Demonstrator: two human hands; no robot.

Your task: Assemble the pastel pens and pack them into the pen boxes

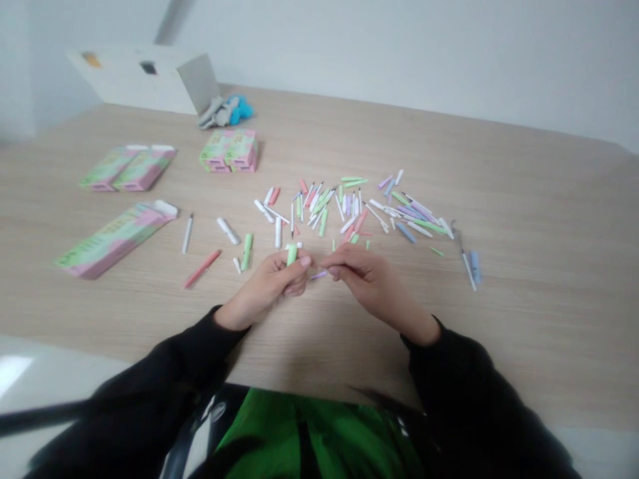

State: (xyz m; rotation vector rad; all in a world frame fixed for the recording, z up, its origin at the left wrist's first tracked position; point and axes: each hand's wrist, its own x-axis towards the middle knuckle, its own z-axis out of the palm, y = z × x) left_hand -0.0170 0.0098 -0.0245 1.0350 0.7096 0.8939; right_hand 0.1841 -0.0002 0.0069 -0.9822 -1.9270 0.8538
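My left hand (279, 276) is closed round a light green pen barrel (292, 254), which sticks up between thumb and fingers near the table's front. Just to its right, my right hand (362, 273) is pinched, fingertips close to the left thumb; whatever thin piece it may hold is too small to make out. A purple piece (318, 275) shows between the hands. Beyond them spreads a loose pile of pen parts (323, 199) in white, green, pink and purple. Left of my left hand lie a green barrel (247, 251), a white barrel (228, 230) and a red pen (202, 269).
On the left of the wooden table (349, 339) lie a long pink-green box (120, 238) and two more boxes (130, 167). Stacked small boxes (229, 150) stand farther back, near grey and blue cloths (227, 111) and a white box (144, 78). Tweezers (456, 233) lie right.
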